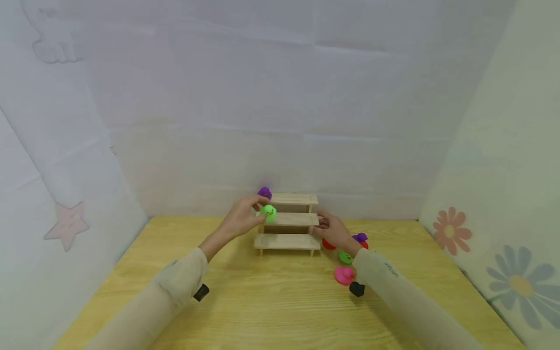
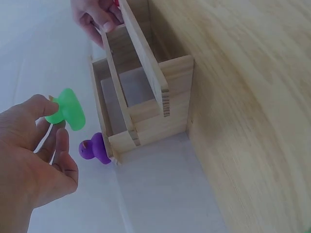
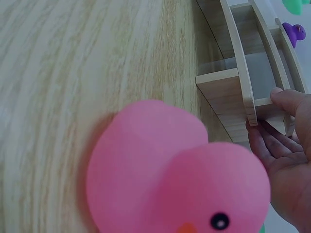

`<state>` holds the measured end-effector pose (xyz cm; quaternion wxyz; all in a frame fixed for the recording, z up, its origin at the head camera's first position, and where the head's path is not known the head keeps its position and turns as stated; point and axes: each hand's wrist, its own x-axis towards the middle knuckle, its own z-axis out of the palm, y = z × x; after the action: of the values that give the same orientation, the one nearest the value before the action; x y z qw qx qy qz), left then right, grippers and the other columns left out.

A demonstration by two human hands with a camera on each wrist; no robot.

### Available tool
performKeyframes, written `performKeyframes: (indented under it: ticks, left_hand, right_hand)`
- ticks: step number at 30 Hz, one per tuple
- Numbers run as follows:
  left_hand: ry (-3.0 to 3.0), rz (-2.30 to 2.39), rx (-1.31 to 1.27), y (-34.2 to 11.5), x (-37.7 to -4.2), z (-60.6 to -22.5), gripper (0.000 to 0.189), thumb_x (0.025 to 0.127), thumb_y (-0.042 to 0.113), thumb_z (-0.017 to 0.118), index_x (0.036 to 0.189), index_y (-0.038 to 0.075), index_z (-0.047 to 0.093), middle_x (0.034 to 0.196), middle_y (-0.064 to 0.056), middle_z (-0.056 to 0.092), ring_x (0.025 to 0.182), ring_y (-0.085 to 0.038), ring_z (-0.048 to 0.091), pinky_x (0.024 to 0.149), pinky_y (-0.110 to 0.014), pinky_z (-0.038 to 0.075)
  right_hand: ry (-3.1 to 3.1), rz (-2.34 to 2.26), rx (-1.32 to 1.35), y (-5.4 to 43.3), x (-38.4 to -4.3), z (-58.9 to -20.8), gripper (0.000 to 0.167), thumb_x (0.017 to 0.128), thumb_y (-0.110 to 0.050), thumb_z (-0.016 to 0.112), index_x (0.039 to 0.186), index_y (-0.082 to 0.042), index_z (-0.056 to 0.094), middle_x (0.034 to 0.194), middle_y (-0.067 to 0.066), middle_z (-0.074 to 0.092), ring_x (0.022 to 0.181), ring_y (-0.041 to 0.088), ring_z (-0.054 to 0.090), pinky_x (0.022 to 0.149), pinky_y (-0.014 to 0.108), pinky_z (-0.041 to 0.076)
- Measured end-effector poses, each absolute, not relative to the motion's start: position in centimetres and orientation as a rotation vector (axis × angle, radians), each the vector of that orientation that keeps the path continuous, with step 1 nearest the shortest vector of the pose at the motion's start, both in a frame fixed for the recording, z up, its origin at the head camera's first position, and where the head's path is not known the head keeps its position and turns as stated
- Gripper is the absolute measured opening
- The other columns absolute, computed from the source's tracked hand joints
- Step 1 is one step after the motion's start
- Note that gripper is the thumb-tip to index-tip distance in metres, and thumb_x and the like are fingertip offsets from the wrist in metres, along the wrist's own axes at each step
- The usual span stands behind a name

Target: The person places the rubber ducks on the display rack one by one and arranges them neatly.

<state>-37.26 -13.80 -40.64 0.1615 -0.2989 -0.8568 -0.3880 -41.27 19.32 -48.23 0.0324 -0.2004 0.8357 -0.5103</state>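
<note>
In the head view my left hand (image 1: 239, 216) pinches a light green rubber duck (image 1: 269, 212) between thumb and fingers. The duck is held in the air in front of the left end of a three-step wooden shelf (image 1: 292, 220). A purple duck (image 2: 95, 147) sits on the left end of the top step, just beside the green one. My right hand (image 1: 336, 232) grips the shelf's right end at the middle step. The right wrist view shows the thumb on the step's edge and the fingers curled behind the side panel.
Right of the shelf, near my right wrist, lie several more ducks: a pink duck (image 3: 146, 165), a green duck (image 1: 345, 257), a purple duck (image 1: 360, 237) and a red one (image 1: 328, 244). The wooden table (image 1: 262, 301) meets a white cloth backdrop (image 1: 280, 160) behind the shelf.
</note>
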Motion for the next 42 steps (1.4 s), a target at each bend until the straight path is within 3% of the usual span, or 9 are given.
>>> performKeyframes:
  ticks: [8, 18, 25, 34, 38, 42]
  left_hand:
    - [-2.428, -1.130, -0.842, -12.3, -39.3, -40.3, 0.032, 0.094, 0.002, 0.070, 0.126, 0.002, 0.068, 0.110, -0.008, 0.066, 0.089, -0.022, 0.064, 0.078, -0.036, 0.057]
    - [-2.394, -1.148, -0.710, -10.9, -41.0, -40.9, 0.033, 0.097, 0.003, 0.069, 0.130, 0.005, 0.067, 0.118, -0.008, 0.065, 0.075, -0.017, 0.059, 0.060, -0.031, 0.054]
    - [-2.354, -1.206, -0.656, -9.8, -41.4, -41.0, 0.033, 0.098, 0.001, 0.065, 0.131, 0.003, 0.066, 0.122, -0.012, 0.062, 0.073, -0.020, 0.060, 0.058, -0.032, 0.054]
    - [-2.387, -1.189, -0.548, -9.3, -41.8, -41.1, 0.034, 0.096, -0.003, 0.064, 0.130, 0.002, 0.066, 0.126, -0.016, 0.060, 0.099, -0.030, 0.062, 0.078, -0.039, 0.057]
    - [-2.411, -1.196, -0.495, -9.4, -41.8, -41.0, 0.035, 0.097, -0.003, 0.063, 0.131, 0.003, 0.065, 0.129, -0.016, 0.059, 0.098, -0.032, 0.063, 0.080, -0.041, 0.057]
    - [-2.417, -1.171, -0.478, -9.4, -41.9, -41.1, 0.034, 0.096, -0.004, 0.064, 0.130, 0.002, 0.065, 0.129, -0.016, 0.060, 0.108, -0.034, 0.061, 0.088, -0.042, 0.055]
  right_hand:
    - [2.574, -1.573, -0.604, 18.2, -41.6, -48.6, 0.074, 0.096, -0.018, 0.074, 0.156, -0.002, 0.035, 0.139, 0.022, 0.056, 0.127, 0.035, 0.056, 0.101, 0.045, 0.050]
    - [2.581, -1.582, -0.613, 17.6, -41.6, -48.5, 0.075, 0.095, -0.021, 0.076, 0.155, -0.001, 0.037, 0.144, 0.023, 0.052, 0.127, 0.037, 0.055, 0.101, 0.047, 0.050]
    - [2.569, -1.593, -0.561, 17.5, -41.2, -48.2, 0.075, 0.096, -0.018, 0.075, 0.157, -0.003, 0.035, 0.137, 0.020, 0.058, 0.125, 0.033, 0.057, 0.100, 0.045, 0.051]
    - [2.566, -1.606, -0.578, 17.1, -40.8, -48.0, 0.075, 0.095, -0.017, 0.076, 0.156, -0.002, 0.035, 0.133, 0.019, 0.062, 0.122, 0.033, 0.060, 0.100, 0.046, 0.051]
    - [2.539, -1.616, -0.561, 16.8, -40.8, -47.9, 0.074, 0.096, -0.017, 0.075, 0.157, -0.004, 0.035, 0.132, 0.016, 0.063, 0.121, 0.030, 0.060, 0.098, 0.042, 0.053]
    - [2.528, -1.626, -0.561, 16.7, -40.8, -47.9, 0.073, 0.096, -0.014, 0.075, 0.157, -0.004, 0.036, 0.130, 0.015, 0.064, 0.119, 0.028, 0.062, 0.096, 0.039, 0.054]
